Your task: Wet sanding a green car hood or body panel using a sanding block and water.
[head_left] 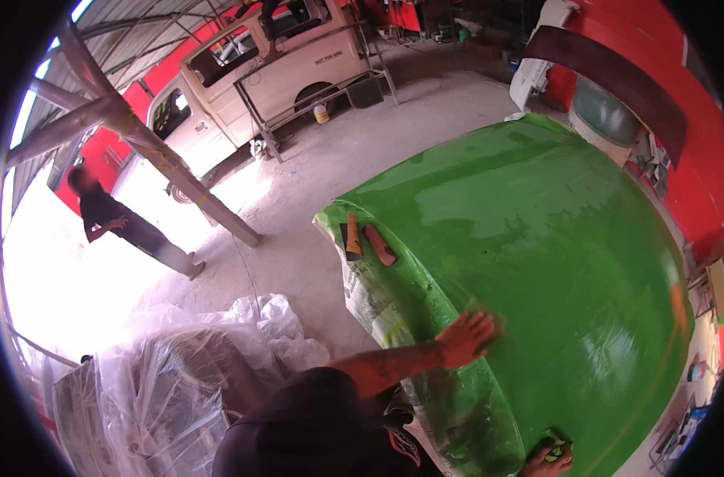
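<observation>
A broad, curved green car panel (553,238), streaked with wet-looking patches, fills the right half of the head view. My left hand (467,338) presses flat on its near-left side, over a thin, yellowish-green sheet like sandpaper (500,326) whose edges stick out around the fingers. Down at the lower edge, my right hand (559,459) has its fingers closed on a crumpled, green-stained piece (556,442), cloth or paper, I cannot tell which. An orange-brown sanding block (353,238) and a reddish-brown block (379,245) lie on the panel's left corner.
Green-smeared masking paper (362,294) hangs along the panel's left edge. Clear plastic sheeting (163,381) covers something at lower left. A slanting post (167,167) stands left, near a person (123,219). A beige van (258,71) and metal frame (254,115) stand behind.
</observation>
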`<state>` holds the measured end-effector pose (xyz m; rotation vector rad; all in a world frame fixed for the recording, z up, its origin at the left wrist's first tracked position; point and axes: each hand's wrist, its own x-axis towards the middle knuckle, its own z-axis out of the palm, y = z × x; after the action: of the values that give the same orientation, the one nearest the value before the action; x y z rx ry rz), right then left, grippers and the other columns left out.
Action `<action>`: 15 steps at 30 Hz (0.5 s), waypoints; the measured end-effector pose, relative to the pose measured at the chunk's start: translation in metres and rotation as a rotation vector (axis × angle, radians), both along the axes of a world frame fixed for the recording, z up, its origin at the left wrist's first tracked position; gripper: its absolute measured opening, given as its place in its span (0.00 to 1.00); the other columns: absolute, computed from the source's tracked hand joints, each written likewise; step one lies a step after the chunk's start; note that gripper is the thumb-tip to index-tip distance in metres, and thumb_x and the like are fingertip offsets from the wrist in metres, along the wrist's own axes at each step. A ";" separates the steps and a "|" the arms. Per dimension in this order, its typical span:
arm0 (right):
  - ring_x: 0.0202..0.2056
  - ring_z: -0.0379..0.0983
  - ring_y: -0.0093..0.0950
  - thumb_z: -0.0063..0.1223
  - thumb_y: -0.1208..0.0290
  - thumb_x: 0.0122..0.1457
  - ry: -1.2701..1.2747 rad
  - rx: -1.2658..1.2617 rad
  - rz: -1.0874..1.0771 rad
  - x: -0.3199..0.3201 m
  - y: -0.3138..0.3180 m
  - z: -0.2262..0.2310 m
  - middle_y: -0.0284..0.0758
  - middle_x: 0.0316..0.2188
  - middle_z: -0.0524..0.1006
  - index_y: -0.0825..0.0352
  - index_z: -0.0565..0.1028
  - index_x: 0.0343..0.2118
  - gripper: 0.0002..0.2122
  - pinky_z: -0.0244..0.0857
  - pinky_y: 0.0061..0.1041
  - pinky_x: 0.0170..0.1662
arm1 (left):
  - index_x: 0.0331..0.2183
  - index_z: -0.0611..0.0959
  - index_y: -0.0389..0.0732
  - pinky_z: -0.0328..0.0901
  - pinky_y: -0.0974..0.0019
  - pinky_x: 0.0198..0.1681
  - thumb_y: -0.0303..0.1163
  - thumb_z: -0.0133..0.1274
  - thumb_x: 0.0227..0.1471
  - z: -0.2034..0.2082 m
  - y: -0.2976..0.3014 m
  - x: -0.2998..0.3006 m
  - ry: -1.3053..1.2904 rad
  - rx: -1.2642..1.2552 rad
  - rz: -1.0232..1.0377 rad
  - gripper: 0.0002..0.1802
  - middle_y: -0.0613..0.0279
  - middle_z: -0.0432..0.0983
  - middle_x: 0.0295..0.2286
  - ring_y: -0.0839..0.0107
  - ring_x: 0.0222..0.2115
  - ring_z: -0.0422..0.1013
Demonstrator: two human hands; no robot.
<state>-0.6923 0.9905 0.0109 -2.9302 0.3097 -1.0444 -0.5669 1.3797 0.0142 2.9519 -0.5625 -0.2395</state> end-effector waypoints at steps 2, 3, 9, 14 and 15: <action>0.29 0.67 0.35 0.44 0.45 0.61 -0.056 -0.019 0.035 0.006 0.008 0.004 0.36 0.29 0.71 0.64 0.75 0.33 0.22 0.60 0.36 0.27 | 0.61 0.55 0.35 0.44 0.44 0.64 0.54 0.39 0.58 -0.006 0.029 0.042 -0.037 -0.018 0.141 0.40 0.47 0.48 0.62 0.52 0.63 0.46; 0.29 0.68 0.35 0.44 0.44 0.60 -0.109 -0.041 0.079 0.006 0.010 0.007 0.36 0.29 0.72 0.64 0.77 0.35 0.24 0.61 0.37 0.28 | 0.61 0.55 0.35 0.44 0.44 0.64 0.54 0.39 0.58 -0.008 0.028 0.053 -0.031 -0.018 0.125 0.40 0.47 0.48 0.62 0.52 0.63 0.46; 0.47 0.69 0.46 0.53 0.50 0.52 0.089 0.437 -0.146 -0.013 -0.001 -0.023 0.46 0.50 0.65 0.61 0.73 0.48 0.24 0.68 0.43 0.42 | 0.61 0.55 0.33 0.44 0.41 0.63 0.56 0.43 0.56 -0.023 -0.023 0.000 -0.178 -0.115 0.014 0.44 0.46 0.47 0.62 0.49 0.63 0.45; 0.48 0.67 0.47 0.57 0.55 0.48 0.038 0.462 -0.058 0.000 0.010 -0.013 0.47 0.50 0.65 0.61 0.72 0.46 0.23 0.66 0.40 0.47 | 0.61 0.56 0.33 0.44 0.41 0.63 0.56 0.43 0.56 -0.008 -0.022 -0.003 -0.065 -0.074 -0.257 0.43 0.47 0.47 0.63 0.50 0.64 0.44; 0.48 0.67 0.46 0.58 0.56 0.47 0.039 0.445 -0.035 0.005 0.012 -0.012 0.47 0.49 0.65 0.61 0.72 0.45 0.23 0.66 0.40 0.47 | 0.62 0.55 0.34 0.43 0.41 0.63 0.57 0.42 0.57 -0.007 -0.024 0.027 -0.083 -0.046 -0.240 0.44 0.48 0.47 0.63 0.50 0.64 0.43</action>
<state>-0.6871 1.0023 -0.0010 -2.5539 0.5200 -0.7962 -0.5400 1.3561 0.0069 2.8572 -0.9218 -0.1249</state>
